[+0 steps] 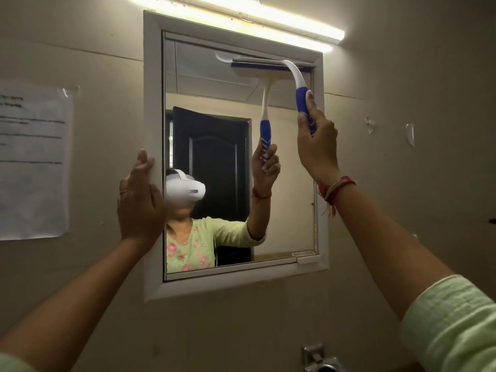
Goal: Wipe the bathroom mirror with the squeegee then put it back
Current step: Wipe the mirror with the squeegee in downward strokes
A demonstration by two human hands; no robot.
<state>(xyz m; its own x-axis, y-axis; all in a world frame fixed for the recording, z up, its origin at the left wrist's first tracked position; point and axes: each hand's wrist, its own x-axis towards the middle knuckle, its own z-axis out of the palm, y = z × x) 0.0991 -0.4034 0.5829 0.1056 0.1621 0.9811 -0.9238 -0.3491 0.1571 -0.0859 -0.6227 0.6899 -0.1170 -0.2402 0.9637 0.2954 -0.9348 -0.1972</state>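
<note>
A white-framed bathroom mirror (290,162) hangs on the beige wall. My right hand (318,142) grips the blue handle of a white and blue squeegee (296,79). Its blade lies flat against the glass at the top right of the mirror, just under the upper frame. The squeegee's reflection shows beside it in the glass. My left hand (139,202) is pressed flat against the mirror's left frame at mid height, fingers spread over the edge.
A lit tube light (241,14) runs above the mirror. A paper sheet (32,159) is taped to the wall at the left. A metal fitting (319,358) sticks out below the mirror. The glass reflects a person and a dark door.
</note>
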